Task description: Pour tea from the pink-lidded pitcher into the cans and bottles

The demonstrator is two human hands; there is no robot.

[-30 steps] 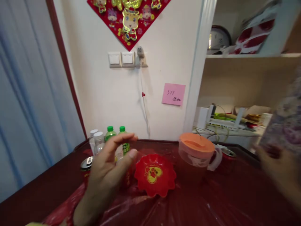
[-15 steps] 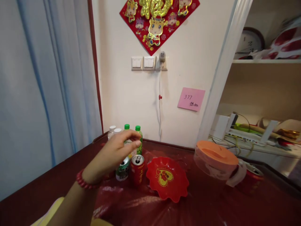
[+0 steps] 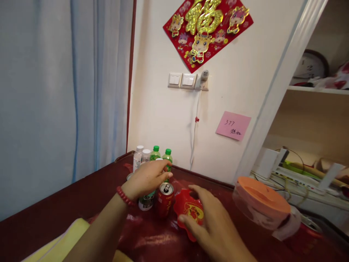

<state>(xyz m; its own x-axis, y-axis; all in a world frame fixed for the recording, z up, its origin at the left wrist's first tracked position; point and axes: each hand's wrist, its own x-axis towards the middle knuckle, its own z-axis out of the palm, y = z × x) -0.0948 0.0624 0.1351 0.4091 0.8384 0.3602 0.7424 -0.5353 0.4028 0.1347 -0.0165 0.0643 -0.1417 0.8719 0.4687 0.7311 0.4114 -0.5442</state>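
Note:
My left hand (image 3: 148, 178), with a red bead bracelet on its wrist, hangs over the cluster of drinks, its thumb apart from the bent fingers. Below it stands a green and white can (image 3: 147, 203); just right of that is an opened red can (image 3: 166, 198). Behind the hand are green-capped bottles (image 3: 168, 155) and white-capped bottles (image 3: 138, 158), partly covered by it. A red scalloped plate (image 3: 182, 203) lies right of the red can. My right hand (image 3: 214, 222) is over the plate's right side, thumb and fingers spread, hiding that part; contact cannot be told.
An orange-lidded clear pitcher (image 3: 261, 200) stands at the right, with another red can (image 3: 307, 233) beside it. Yellow cloth (image 3: 64, 240) shows at the lower left. The wall (image 3: 160, 116) bounds the table behind; a shelf with a white router (image 3: 300, 178) is at the right.
My right hand has come into view from below and reached over the plate. My left hand stays above the drinks in much the same pose. The view has shifted and tilted.

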